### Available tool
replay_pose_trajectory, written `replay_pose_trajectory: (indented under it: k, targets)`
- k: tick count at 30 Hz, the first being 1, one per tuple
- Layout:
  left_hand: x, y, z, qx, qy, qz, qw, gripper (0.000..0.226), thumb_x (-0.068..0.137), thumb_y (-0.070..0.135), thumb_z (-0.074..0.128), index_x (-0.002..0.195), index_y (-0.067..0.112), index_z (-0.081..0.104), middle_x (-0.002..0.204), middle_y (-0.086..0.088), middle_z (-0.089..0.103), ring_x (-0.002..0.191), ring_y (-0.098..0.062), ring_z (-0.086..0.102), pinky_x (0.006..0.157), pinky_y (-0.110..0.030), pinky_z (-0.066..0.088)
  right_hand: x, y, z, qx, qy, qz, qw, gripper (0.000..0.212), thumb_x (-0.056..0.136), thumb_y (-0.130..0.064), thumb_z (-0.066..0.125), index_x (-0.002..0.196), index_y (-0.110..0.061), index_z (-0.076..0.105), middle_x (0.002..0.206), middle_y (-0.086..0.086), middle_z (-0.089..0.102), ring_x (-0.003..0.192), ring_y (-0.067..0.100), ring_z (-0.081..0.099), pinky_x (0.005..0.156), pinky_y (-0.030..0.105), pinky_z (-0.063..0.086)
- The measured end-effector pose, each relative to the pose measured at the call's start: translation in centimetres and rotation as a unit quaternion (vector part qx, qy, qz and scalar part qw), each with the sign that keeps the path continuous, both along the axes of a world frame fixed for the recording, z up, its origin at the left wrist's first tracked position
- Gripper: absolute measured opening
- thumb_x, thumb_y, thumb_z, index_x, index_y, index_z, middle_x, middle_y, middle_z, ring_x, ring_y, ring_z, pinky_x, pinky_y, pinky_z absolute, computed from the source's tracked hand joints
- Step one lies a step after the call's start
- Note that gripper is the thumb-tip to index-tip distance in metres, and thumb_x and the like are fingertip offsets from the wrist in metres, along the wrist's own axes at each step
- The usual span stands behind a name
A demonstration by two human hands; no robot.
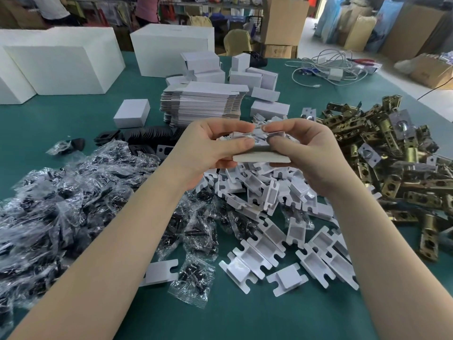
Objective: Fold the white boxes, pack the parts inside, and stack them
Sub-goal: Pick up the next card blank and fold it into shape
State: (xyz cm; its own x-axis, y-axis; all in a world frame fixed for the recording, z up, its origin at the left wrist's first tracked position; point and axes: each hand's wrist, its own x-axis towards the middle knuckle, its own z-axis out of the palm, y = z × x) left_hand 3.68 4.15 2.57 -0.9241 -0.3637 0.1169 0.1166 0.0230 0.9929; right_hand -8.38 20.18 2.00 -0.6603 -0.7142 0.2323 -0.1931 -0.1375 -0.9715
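Both hands hold one small white box [261, 157] above the middle of the green table [245, 315]. My left hand [210, 148] grips its left end, thumb on top and fingers curled beneath. My right hand [306, 153] pinches the right end and the top flap. The box's inside is mostly hidden by my fingers. A tall stack of flat white box blanks [203, 101] lies behind my hands. Folded white boxes [255, 77] sit beyond it, and one [132, 113] stands alone to the left.
White card inserts [282, 241] are heaped under and in front of my hands. Bagged black screws [73, 204] cover the left side, brass latch parts [392, 155] the right, black plates [147, 136] behind. Large white cartons [61, 67] and cables [328, 67] stand at the back.
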Motion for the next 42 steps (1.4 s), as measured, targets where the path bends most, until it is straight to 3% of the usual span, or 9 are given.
replay_pose_trajectory:
  k: [9, 12, 15, 19, 24, 30, 35, 38, 42]
  targets:
    - [0.3, -0.4, 0.2, -0.034, 0.025, -0.012, 0.999, 0.024, 0.089, 0.011, 0.069, 0.103, 0.029, 0.077, 0.077, 0.003, 0.070, 0.071, -0.018, 0.072, 0.065, -0.025, 0.058, 0.2, 0.4, 0.5, -0.035, -0.038, 0.014, 0.999, 0.027, 0.077, -0.029, 0.072, 0.102, -0.019, 0.072, 0.085, -0.003, 0.068, 0.078, 0.022, 0.067, 0.066, 0.028, 0.057]
    - [0.3, -0.4, 0.3, -0.019, 0.031, -0.007, 0.999, 0.023, 0.090, 0.011, 0.069, 0.105, 0.027, 0.076, 0.079, 0.003, 0.071, 0.072, -0.019, 0.073, 0.066, -0.024, 0.058, 0.2, 0.4, 0.5, -0.042, -0.055, 0.032, 0.997, 0.018, 0.096, -0.015, 0.059, 0.109, -0.018, 0.070, 0.099, 0.002, 0.072, 0.082, 0.027, 0.071, 0.074, 0.034, 0.060]
    - [0.4, -0.7, 0.5, 0.024, 0.041, -0.017, 0.999, 0.026, 0.085, 0.020, 0.072, 0.110, 0.025, 0.074, 0.090, 0.003, 0.072, 0.078, -0.018, 0.073, 0.072, -0.026, 0.058, -0.1, 0.8, 0.6, -0.049, -0.067, 0.075, 0.994, 0.042, 0.091, 0.007, 0.045, 0.120, -0.014, 0.067, 0.131, 0.005, 0.064, 0.096, 0.032, 0.069, 0.086, 0.037, 0.059]
    - [0.5, -0.9, 0.7, 0.063, 0.079, -0.055, 0.993, 0.025, 0.089, 0.020, 0.065, 0.108, 0.032, 0.075, 0.115, 0.003, 0.072, 0.084, -0.019, 0.072, 0.080, -0.029, 0.057, 0.0, 0.8, 0.6, -0.066, -0.031, 0.098, 0.993, 0.047, 0.078, -0.008, 0.079, 0.117, -0.029, 0.066, 0.136, 0.004, 0.061, 0.117, 0.036, 0.060, 0.089, 0.038, 0.058]
    - [0.2, -0.8, 0.4, 0.037, 0.099, -0.015, 0.994, 0.025, 0.088, 0.016, 0.067, 0.103, 0.034, 0.074, 0.111, 0.001, 0.073, 0.076, -0.018, 0.072, 0.074, -0.030, 0.058, 0.5, 0.4, 0.9, -0.104, 0.004, 0.072, 0.992, 0.040, 0.071, -0.020, 0.082, 0.097, -0.019, 0.051, 0.128, 0.011, 0.065, 0.087, 0.033, 0.070, 0.078, 0.037, 0.059]
    - [0.1, -0.7, 0.4, -0.002, 0.102, 0.013, 0.995, 0.026, 0.089, 0.010, 0.063, 0.083, 0.032, 0.076, 0.110, 0.001, 0.074, 0.080, -0.022, 0.074, 0.079, -0.036, 0.060, 1.0, 0.1, 0.7, -0.108, 0.067, 0.027, 0.992, 0.021, 0.074, -0.024, 0.076, 0.088, -0.015, 0.062, 0.108, 0.016, 0.065, 0.094, 0.033, 0.066, 0.075, 0.034, 0.061]
    - [0.2, -0.2, 0.4, -0.049, 0.111, -0.017, 0.992, 0.016, 0.085, 0.043, 0.068, 0.094, 0.034, 0.078, 0.104, 0.004, 0.075, 0.085, -0.024, 0.074, 0.084, -0.039, 0.060, 1.5, -0.3, 0.7, -0.091, 0.069, -0.023, 0.993, 0.018, 0.085, -0.028, 0.060, 0.093, -0.012, 0.062, 0.096, 0.014, 0.069, 0.079, 0.019, 0.073, 0.071, 0.029, 0.060]
    - [0.2, 0.4, 0.3, -0.051, 0.124, 0.021, 0.991, 0.037, 0.071, 0.056, 0.066, 0.096, 0.031, 0.076, 0.105, -0.001, 0.074, 0.083, -0.024, 0.075, 0.078, -0.036, 0.061, 1.8, -0.8, 0.2, -0.080, 0.056, -0.067, 0.993, 0.020, 0.087, -0.034, 0.060, 0.092, -0.015, 0.064, 0.093, 0.016, 0.072, 0.076, 0.023, 0.074, 0.066, 0.033, 0.061]
    - [-0.3, 0.6, 0.1, -0.139, 0.126, 0.070, 0.980, 0.021, 0.091, 0.041, 0.067, 0.098, 0.022, 0.074, 0.119, -0.004, 0.069, 0.092, -0.042, 0.069, 0.085, -0.063, 0.054, 2.0, -1.3, -0.3, -0.088, 0.070, -0.098, 0.989, 0.017, 0.098, -0.028, 0.059, 0.083, -0.024, 0.065, 0.094, 0.021, 0.071, 0.080, 0.029, 0.074, 0.066, 0.032, 0.060]
